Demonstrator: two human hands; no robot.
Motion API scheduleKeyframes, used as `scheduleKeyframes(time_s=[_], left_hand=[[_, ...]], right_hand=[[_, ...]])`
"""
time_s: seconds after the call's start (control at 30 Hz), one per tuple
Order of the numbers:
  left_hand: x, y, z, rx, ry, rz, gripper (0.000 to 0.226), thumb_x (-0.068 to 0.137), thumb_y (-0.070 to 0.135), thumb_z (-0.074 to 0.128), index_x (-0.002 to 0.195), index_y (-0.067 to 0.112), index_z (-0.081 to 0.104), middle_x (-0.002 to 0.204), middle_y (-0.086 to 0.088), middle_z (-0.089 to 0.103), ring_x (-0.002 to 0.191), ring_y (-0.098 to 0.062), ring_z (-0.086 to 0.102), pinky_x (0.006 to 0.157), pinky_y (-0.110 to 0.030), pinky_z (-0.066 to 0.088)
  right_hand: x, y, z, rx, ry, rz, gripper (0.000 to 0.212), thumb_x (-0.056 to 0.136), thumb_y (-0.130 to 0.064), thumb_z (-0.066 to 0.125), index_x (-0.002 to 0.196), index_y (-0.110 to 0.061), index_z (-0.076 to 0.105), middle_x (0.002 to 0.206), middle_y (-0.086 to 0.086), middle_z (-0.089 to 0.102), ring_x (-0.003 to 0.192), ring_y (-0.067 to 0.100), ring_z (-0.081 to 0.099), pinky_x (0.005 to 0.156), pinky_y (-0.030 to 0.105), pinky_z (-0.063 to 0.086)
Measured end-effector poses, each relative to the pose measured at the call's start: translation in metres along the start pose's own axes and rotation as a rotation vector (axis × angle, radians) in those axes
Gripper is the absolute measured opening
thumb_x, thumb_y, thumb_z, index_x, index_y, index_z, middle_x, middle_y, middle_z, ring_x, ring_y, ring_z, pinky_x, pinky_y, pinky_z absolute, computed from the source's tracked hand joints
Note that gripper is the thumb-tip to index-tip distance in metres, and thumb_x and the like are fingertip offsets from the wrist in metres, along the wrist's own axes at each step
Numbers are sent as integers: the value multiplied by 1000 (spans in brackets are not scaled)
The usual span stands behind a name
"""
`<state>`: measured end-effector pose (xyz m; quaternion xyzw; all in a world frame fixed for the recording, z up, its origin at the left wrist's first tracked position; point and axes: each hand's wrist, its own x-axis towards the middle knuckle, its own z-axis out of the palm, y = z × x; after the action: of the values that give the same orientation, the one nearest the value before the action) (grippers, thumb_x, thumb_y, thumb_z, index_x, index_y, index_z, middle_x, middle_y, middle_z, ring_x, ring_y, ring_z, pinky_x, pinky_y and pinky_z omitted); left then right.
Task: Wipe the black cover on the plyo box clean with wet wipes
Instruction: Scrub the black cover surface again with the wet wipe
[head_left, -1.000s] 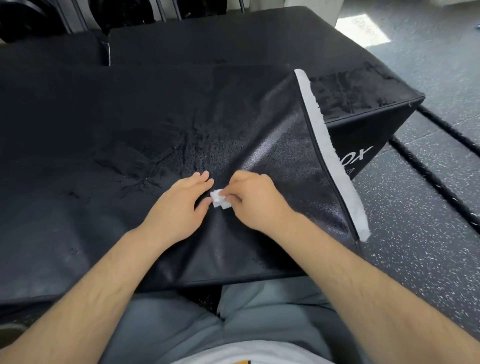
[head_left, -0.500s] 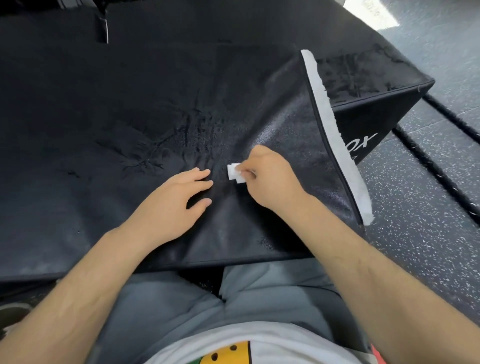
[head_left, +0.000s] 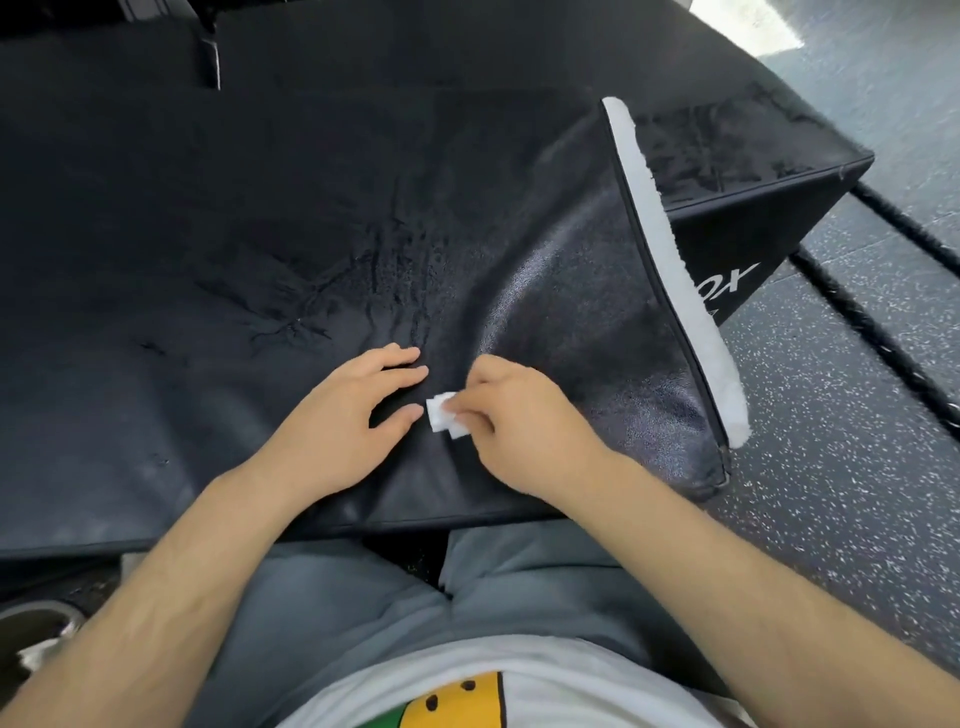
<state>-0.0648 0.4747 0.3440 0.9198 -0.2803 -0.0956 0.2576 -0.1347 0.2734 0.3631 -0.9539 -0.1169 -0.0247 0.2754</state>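
The black cover (head_left: 260, 218) lies spread over the plyo box (head_left: 737, 208), with a white fuzzy strip (head_left: 675, 270) along its right edge. Wet streaks show on the cover near its middle. My left hand (head_left: 343, 421) rests flat on the cover, fingers straight. My right hand (head_left: 524, 421) pinches a small folded white wet wipe (head_left: 442, 413) and presses it on the cover, just right of my left thumb.
The plyo box's right side carries white lettering (head_left: 727, 286). Speckled grey gym floor (head_left: 857, 415) lies to the right, crossed by thick black ropes (head_left: 872, 322). My grey trousers (head_left: 363, 613) sit against the box's near edge. A dark object (head_left: 31, 634) is at the lower left.
My right hand drew the wipe away from my left hand, farther up the cover, then back toward me beside my left thumb. My left hand stayed flat on the cover.
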Motion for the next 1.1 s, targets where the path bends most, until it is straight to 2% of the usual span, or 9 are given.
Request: scheduleKeyframes(time_s=[0.2,0.3,0.37,0.5,0.67,0.73,0.83,0.97,1.1], left_hand=[[-9,5,2,-24,7,18,42,99,32,59,141,31,56,155,25,35,145,11,17,118,-16,14],[-21,8,3,-43,-22,34,43,98,31,60,141,32,55,154,27,34,145,13,16,118,-16,15],[-27,8,3,-49,-24,42,44,98,32,60,141,33,55,154,28,34,144,14,16,119,-19,17],[-30,11,3,-32,-17,52,42,97,32,61,139,32,58,153,27,37,143,14,20,120,-21,20],[-35,10,1,-38,-58,51,44,97,33,61,140,33,56,153,29,35,143,16,17,118,-15,16],[-35,9,-1,-51,-64,57,44,96,34,62,139,34,56,153,30,35,143,16,18,121,-21,19],[-34,8,-3,-64,-74,53,44,95,36,63,138,36,57,151,32,36,143,15,19,122,-28,21],[-35,7,-3,-62,-82,63,45,95,35,63,140,35,56,153,31,35,143,14,18,123,-29,20],[-35,9,-2,-60,-80,66,45,96,34,62,140,34,56,153,29,34,144,13,18,123,-27,19]], right_hand=[[14,18,-6,-92,184,165,21,85,-5,60,90,-13,78,88,7,59,70,34,60,70,42,52],[-17,-9,1,-43,-1,-27,22,84,-8,60,91,-15,79,86,5,59,66,31,59,67,40,51],[-21,-7,-5,-7,-48,-46,23,88,-11,62,98,-21,80,89,1,60,70,27,61,70,38,51],[-2,17,-7,-8,130,141,22,88,-9,61,96,-17,79,95,5,62,78,34,62,76,45,53],[-28,-6,-9,43,-90,-17,24,91,-11,61,99,-25,80,91,-3,58,74,17,55,69,29,46],[-23,10,-15,36,-34,48,23,91,-12,63,101,-24,80,90,-7,56,77,13,52,71,27,45],[-20,23,-14,6,105,112,21,91,-10,63,99,-20,80,94,-1,59,79,23,60,74,37,52],[-48,14,-16,17,-32,-45,24,89,-8,63,95,-23,80,88,-4,58,66,10,51,62,27,45],[-63,36,-37,77,-89,-77,25,87,-4,66,98,-21,82,87,-11,59,65,-1,50,64,18,40]])
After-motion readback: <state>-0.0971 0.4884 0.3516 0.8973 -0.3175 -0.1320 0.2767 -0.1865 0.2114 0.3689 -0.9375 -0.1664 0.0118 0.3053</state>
